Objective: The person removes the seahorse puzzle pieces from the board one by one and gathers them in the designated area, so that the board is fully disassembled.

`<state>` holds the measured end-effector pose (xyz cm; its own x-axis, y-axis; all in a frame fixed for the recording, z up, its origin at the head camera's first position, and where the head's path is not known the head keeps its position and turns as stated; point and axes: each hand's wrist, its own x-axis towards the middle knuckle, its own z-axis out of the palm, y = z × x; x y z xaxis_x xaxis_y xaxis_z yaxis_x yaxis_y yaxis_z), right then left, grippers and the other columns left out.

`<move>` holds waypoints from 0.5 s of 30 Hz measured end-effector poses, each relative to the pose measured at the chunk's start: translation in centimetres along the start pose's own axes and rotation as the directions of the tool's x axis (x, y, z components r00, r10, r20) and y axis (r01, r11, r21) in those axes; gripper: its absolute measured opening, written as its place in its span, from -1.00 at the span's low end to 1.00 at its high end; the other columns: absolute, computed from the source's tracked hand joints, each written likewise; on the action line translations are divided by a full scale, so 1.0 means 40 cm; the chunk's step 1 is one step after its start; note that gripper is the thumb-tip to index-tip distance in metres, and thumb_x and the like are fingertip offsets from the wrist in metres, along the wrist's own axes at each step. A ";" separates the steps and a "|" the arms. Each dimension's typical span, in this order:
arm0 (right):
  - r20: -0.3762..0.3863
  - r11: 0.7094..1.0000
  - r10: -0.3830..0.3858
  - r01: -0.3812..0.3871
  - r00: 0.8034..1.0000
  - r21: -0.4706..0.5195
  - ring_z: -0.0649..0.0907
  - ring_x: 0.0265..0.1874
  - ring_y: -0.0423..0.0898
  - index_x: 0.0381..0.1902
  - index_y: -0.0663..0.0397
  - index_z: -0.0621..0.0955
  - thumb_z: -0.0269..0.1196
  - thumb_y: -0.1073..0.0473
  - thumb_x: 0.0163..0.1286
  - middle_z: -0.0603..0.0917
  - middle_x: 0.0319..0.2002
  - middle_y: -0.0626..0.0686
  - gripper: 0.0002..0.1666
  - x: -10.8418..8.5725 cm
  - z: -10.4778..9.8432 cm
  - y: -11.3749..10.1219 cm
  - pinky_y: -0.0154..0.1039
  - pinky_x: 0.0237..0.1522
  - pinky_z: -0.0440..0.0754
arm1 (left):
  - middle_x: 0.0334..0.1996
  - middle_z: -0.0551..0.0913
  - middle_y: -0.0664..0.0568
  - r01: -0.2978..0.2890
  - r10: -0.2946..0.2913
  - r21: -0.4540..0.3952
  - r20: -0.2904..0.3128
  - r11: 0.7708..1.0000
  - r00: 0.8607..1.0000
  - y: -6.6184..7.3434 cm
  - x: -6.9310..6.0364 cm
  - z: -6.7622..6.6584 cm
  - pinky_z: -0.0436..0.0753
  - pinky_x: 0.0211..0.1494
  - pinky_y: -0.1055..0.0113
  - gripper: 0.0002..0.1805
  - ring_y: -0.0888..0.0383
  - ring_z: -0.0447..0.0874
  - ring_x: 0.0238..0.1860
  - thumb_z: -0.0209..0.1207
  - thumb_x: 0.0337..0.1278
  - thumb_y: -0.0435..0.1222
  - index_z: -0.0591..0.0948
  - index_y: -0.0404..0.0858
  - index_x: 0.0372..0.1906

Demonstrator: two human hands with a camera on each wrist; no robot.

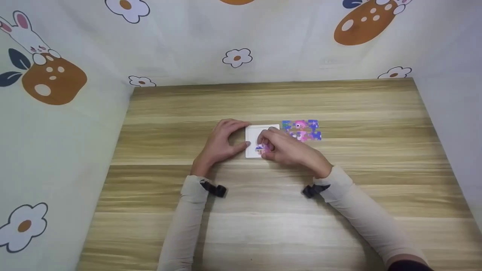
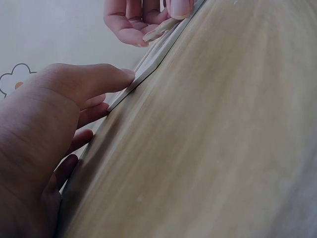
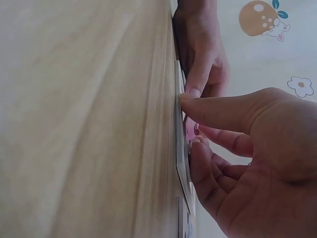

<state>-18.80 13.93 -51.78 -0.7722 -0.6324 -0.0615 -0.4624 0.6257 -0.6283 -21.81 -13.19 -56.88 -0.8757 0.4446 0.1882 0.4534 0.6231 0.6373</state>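
Note:
A white square puzzle tray (image 1: pixel 252 132) lies flat on the table. My left hand (image 1: pixel 220 141) rests at its left side, thumb on the edge and fingertips near the far left corner; the fingers are fairly straight. Over the tray, my right hand (image 1: pixel 288 148) pinches a jigsaw piece (image 2: pixel 161 30), which looks tilted in the left wrist view. The fingers hide much of it. Pink and purple puzzle pieces (image 1: pixel 260 149) show in the tray's near part beneath that hand. In the right wrist view, pink (image 3: pixel 190 128) shows between the fingers.
Several loose jigsaw pieces (image 1: pixel 313 124), pink, blue and purple, lie just right of the tray, partly behind the right hand. The wood-grain table (image 1: pixel 263 218) meets a printed cloth wall (image 1: pixel 188 49) at the back and sides.

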 end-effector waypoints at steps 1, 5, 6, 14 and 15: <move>0.000 1.000 -0.001 0.001 1.000 0.001 0.60 -0.11 -0.02 0.10 0.06 0.62 0.48 0.19 0.41 0.64 -0.10 0.05 -0.63 -0.001 0.001 0.000 -0.09 0.04 0.55 | 0.36 0.67 0.19 0.000 0.000 -0.001 -0.001 1.000 1.000 0.000 0.000 0.000 0.35 0.61 -0.02 -0.33 0.07 0.44 0.48 0.43 0.25 0.12 0.63 0.16 0.45; 0.010 1.000 -0.012 0.012 1.000 -0.003 0.60 -0.13 -0.04 0.14 0.03 0.60 0.44 0.16 0.48 0.61 -0.06 0.05 -0.65 -0.008 0.001 0.000 -0.13 -0.04 0.59 | 0.35 0.68 0.17 -0.010 0.010 -0.007 -0.012 1.000 1.000 -0.001 0.000 0.001 0.36 0.61 -0.02 -0.34 0.06 0.45 0.47 0.44 0.25 0.11 0.64 0.13 0.44; 0.012 1.000 -0.018 0.018 1.000 -0.006 0.60 -0.14 -0.05 0.15 0.03 0.59 0.42 0.16 0.49 0.60 -0.05 0.05 -0.65 -0.010 0.002 0.000 -0.14 -0.07 0.60 | 0.35 0.68 0.17 -0.012 0.012 -0.008 -0.014 1.000 1.000 -0.001 0.000 0.001 0.36 0.61 -0.02 -0.34 0.05 0.45 0.47 0.45 0.25 0.10 0.64 0.12 0.44; 0.015 0.999 -0.040 0.040 0.999 -0.030 0.62 -0.15 -0.06 0.21 0.02 0.55 0.34 0.14 0.57 0.59 -0.02 0.07 -0.65 -0.019 -0.001 -0.005 -0.13 -0.13 0.67 | 0.36 0.67 0.17 -0.003 0.003 -0.002 -0.009 1.000 1.000 0.000 0.000 0.000 0.34 0.62 -0.03 -0.33 0.05 0.44 0.47 0.45 0.24 0.11 0.64 0.12 0.44; 0.010 0.999 -0.040 0.040 0.999 -0.030 0.63 -0.14 -0.05 0.22 0.03 0.55 0.34 0.14 0.57 0.59 -0.02 0.07 -0.65 -0.019 0.000 -0.005 -0.12 -0.12 0.68 | 0.36 0.67 0.17 -0.002 0.002 -0.003 -0.008 1.000 1.000 0.001 0.000 0.000 0.34 0.62 -0.03 -0.33 0.06 0.44 0.47 0.45 0.24 0.12 0.64 0.13 0.44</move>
<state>-18.12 14.28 -51.59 -0.7486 -0.6616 -0.0445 -0.5060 0.6133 -0.6064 -21.80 -13.17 -56.85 -0.8762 0.4404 0.1956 0.4546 0.6207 0.6389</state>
